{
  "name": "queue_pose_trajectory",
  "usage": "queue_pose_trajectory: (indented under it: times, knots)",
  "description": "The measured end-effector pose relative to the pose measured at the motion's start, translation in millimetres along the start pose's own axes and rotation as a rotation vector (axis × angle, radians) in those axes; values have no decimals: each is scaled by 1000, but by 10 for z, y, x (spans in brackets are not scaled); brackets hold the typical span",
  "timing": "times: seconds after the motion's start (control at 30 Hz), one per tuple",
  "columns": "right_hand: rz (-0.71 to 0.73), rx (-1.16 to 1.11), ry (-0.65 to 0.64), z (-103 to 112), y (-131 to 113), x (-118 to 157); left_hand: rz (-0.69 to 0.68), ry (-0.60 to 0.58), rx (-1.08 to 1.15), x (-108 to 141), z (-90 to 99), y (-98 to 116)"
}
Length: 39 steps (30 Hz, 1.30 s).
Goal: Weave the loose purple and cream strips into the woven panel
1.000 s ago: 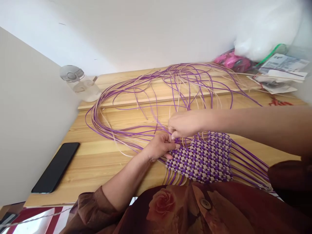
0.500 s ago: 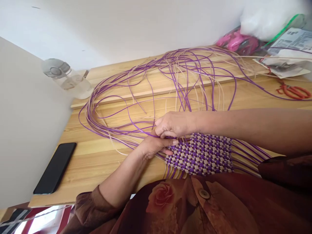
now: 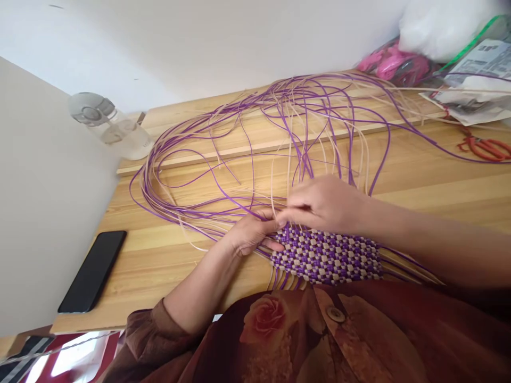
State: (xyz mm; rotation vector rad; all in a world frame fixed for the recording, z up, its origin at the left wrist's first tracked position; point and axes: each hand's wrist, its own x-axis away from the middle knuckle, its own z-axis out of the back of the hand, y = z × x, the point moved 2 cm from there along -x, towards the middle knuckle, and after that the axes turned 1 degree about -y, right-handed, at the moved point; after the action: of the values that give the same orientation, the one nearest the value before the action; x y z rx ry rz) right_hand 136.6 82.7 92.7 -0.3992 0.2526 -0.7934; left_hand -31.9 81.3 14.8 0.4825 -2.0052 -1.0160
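A woven panel of purple and beige plastic strands lies at the table's front edge, against the shirt. My left hand grips its upper left corner, thumb on top and some fingers hidden beneath. Above the panel's upper edge is my right hand, slightly blurred, with fingers curled and thumb and forefinger closed near the left thumb. A short bit of purple strand shows just under those fingertips; how it is held is partly hidden. Long loose strands run from the panel leftward and loop round across the back.
A black phone lies on the table at left. Behind it stands a clear bottle with a grey lid. Red-handled scissors, a packet and bagged pink items sit at the right, by the wall.
My right hand has moved right from beside my left hand to above the panel's edge, and its forearm has dropped lower. My left hand stays on the panel's corner.
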Motion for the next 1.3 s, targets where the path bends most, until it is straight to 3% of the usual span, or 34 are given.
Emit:
queue_pose_trajectory:
  times: [0.07,0.2,0.37,0.47,0.6,0.73,0.97,1.17,1.3]
  knots:
    - [1,19,29,-141,-58,257,25,9,-17,0,-5,2]
    - [54,68,266,-453,-113,526,6,29,-48,-1,-9,-1]
    - [78,29,358,-609,-122,475,-20,26,-59,-29,18,-41]
    - [-5,-76,406,-583,-163,436,-29,30,-59,-48,26,-50]
    - [-161,-322,369,-497,-270,511,-17,47,-28,-65,28,-53]
    - [-167,-448,385,-482,-323,631,-2,45,-6,-73,29,-57]
    - [-26,-446,378,-692,-222,678,-64,87,-54,-49,-28,-61]
    - [123,-508,450,-759,-182,666,-46,93,-155,-12,-46,-30]
    - [24,-582,414,-781,-137,651,-44,159,-211,-17,-87,-42]
